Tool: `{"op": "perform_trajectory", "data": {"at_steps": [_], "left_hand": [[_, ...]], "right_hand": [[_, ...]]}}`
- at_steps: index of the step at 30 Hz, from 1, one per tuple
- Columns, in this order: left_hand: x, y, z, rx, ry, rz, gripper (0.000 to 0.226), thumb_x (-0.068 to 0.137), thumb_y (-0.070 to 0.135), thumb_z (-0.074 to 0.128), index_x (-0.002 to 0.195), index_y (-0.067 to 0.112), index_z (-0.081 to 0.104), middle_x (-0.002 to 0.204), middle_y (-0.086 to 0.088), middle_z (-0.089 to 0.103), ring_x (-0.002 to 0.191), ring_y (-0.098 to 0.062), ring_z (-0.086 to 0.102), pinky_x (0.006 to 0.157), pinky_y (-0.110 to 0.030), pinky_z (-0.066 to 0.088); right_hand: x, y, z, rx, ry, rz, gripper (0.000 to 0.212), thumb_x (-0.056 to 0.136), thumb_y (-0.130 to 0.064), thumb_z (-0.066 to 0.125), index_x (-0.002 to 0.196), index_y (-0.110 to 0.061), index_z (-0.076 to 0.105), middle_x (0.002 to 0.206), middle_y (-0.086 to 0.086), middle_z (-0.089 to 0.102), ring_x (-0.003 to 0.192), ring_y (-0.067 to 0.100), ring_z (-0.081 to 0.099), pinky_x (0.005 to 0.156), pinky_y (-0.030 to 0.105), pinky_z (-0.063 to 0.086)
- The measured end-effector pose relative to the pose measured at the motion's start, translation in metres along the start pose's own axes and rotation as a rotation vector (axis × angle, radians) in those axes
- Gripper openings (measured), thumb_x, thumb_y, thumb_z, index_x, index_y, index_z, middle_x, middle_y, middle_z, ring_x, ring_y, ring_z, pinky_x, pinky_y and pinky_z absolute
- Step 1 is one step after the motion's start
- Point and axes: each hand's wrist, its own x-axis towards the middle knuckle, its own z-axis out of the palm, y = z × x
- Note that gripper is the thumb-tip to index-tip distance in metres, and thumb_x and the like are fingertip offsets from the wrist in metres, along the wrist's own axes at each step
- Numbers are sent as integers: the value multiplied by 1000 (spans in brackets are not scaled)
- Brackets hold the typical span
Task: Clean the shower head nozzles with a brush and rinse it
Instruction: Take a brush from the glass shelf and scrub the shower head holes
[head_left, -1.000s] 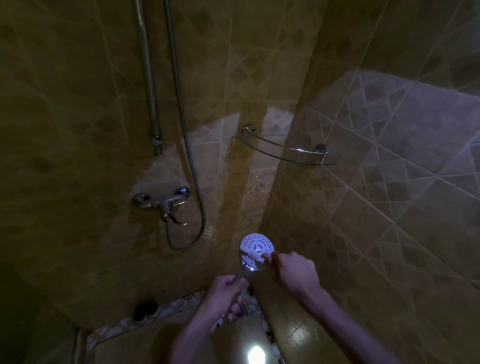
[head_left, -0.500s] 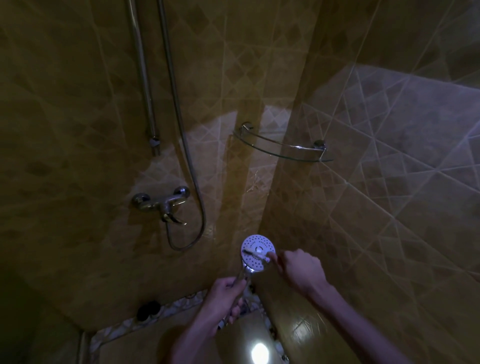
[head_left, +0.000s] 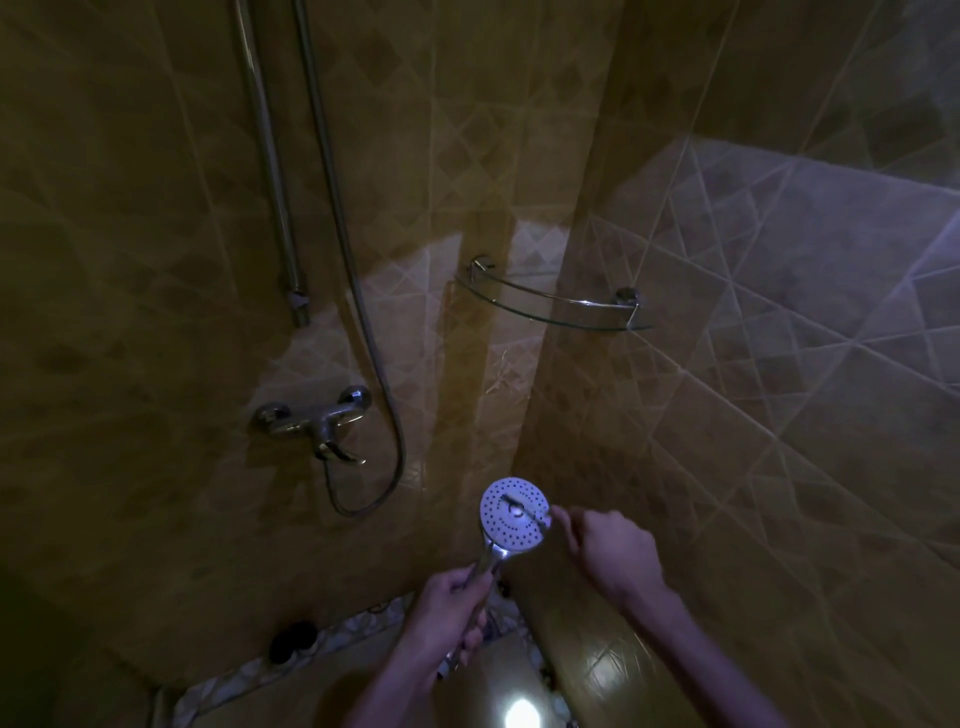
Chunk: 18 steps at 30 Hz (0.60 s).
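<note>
A round chrome shower head (head_left: 506, 530) with a dotted nozzle face is lit up low in the middle, face turned toward me. My left hand (head_left: 449, 618) grips its handle from below. My right hand (head_left: 610, 553) sits just right of the head, pinching a thin brush (head_left: 530, 512) that lies across the nozzle face near its centre. The brush is small and pale, and its bristles are hard to make out. The metal hose (head_left: 363, 332) loops from the mixer up the wall.
A chrome mixer tap (head_left: 317, 418) is on the left tiled wall, with a riser rail (head_left: 270, 171) above it. A glass corner shelf (head_left: 556, 301) hangs in the corner above the hands. A dark round object (head_left: 291, 642) lies on the floor edge. The room is dim.
The brush tip has shifted across the nozzle face toward its centre, with my right hand moving slightly. My left hand keeps its grip on the handle; the head has risen a little.
</note>
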Motion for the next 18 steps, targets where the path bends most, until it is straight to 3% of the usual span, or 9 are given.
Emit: {"op": "perform_trajectory", "data": {"at_steps": [4, 8, 11, 14, 18], "left_hand": [[-1, 5, 4, 17, -4, 18, 23, 97, 24, 54, 76, 12, 54, 54, -4, 49, 34, -11, 37, 34, -14, 27], [-2, 7, 3, 7, 7, 11, 22, 97, 25, 54, 79, 12, 53, 54, -5, 48, 34, -12, 37, 34, -14, 27], [-2, 9, 3, -16, 3, 11, 22, 97, 25, 54, 79, 12, 53, 54, -4, 48, 33, -11, 38, 32, -14, 27], [-5, 8, 4, -35, -6, 1, 21, 97, 24, 54, 81, 11, 54, 54, -3, 48, 33, -10, 38, 32, -14, 27], [-7, 9, 6, -41, -22, -3, 19, 97, 24, 54, 84, 10, 55, 55, -3, 48, 34, -10, 38, 32, -14, 27]], "right_hand": [[14, 13, -10, 193, -68, 120, 55, 95, -61, 25, 84, -23, 63, 76, 7, 71, 77, 28, 70, 64, 32, 49], [-25, -3, 17, 119, -2, 37, 59, 90, -70, 15, 101, -33, 59, 77, 1, 72, 76, 21, 70, 58, 30, 47], [-44, -14, 23, 124, 11, -15, 63, 87, -73, 7, 101, -34, 54, 76, 1, 71, 74, 20, 70, 54, 29, 44], [-28, -4, 12, 83, 39, 60, 57, 91, -69, 16, 102, -35, 59, 79, 3, 73, 80, 24, 71, 61, 32, 50], [-7, 6, -8, 235, 3, 180, 51, 95, -60, 28, 96, -25, 65, 78, 8, 71, 80, 30, 69, 66, 37, 54]]}}
